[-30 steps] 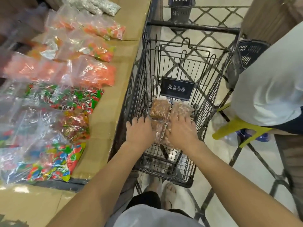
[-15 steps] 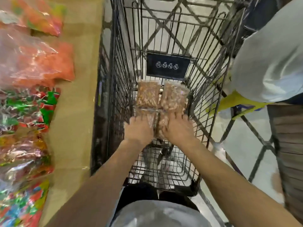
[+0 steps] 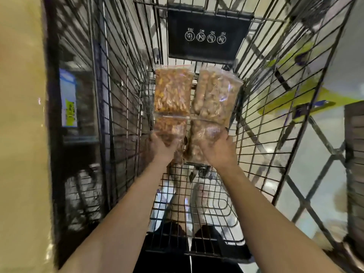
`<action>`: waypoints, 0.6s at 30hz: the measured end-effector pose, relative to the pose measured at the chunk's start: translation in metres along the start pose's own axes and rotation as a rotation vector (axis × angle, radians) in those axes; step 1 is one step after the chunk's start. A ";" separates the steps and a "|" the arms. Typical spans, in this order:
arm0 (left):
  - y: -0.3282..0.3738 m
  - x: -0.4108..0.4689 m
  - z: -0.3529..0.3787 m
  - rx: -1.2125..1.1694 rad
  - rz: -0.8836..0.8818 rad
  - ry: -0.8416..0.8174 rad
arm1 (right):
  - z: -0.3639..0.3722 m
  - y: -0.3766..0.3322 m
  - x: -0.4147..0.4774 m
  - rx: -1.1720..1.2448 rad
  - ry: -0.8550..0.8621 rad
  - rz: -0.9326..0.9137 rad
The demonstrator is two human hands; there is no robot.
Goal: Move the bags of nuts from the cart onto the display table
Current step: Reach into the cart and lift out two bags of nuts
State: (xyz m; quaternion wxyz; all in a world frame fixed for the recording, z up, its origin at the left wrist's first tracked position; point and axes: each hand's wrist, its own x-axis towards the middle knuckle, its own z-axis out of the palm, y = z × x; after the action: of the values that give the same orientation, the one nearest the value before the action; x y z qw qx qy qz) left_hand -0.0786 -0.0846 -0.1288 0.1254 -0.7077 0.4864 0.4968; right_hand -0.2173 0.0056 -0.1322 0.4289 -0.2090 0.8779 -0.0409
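Note:
Several clear bags of brown nuts lie on the floor of a black wire cart (image 3: pixel 122 107). Two far bags, an orange-brown one (image 3: pixel 172 89) and a paler one (image 3: pixel 215 95), rest side by side. My left hand (image 3: pixel 160 147) grips the near left bag (image 3: pixel 170 129), and my right hand (image 3: pixel 217 149) grips the near right bag (image 3: pixel 203 134). Both hands are down inside the cart, fingers curled under the plastic. The display table (image 3: pixel 21 134), covered in tan cardboard, runs along the left edge; its top is out of view.
A black sign (image 3: pixel 206 34) with round icons hangs on the cart's far wall. The cart's left wall stands close against the table. A yellow plastic stool (image 3: pixel 307 99) shows through the right wall. My feet are visible under the cart's wire floor.
The view has dropped deeper into the cart, and the candy bags on the table have left the frame. My hands went from resting flat on the near bags to gripping them.

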 end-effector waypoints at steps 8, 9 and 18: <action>-0.021 0.054 0.018 -0.146 -0.010 0.061 | 0.042 0.025 0.042 0.497 -0.049 0.166; -0.024 0.059 0.019 -0.152 -0.007 0.066 | 0.040 0.024 0.042 0.503 -0.045 0.171; -0.034 0.074 0.024 -0.254 -0.045 0.020 | 0.047 0.035 0.051 0.634 -0.016 0.209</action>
State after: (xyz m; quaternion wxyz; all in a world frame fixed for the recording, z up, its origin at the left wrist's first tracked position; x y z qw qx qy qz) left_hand -0.0620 -0.0932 -0.2115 0.0412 -0.7336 0.4047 0.5444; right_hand -0.2206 0.0224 -0.2084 0.4814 0.0260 0.8347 -0.2661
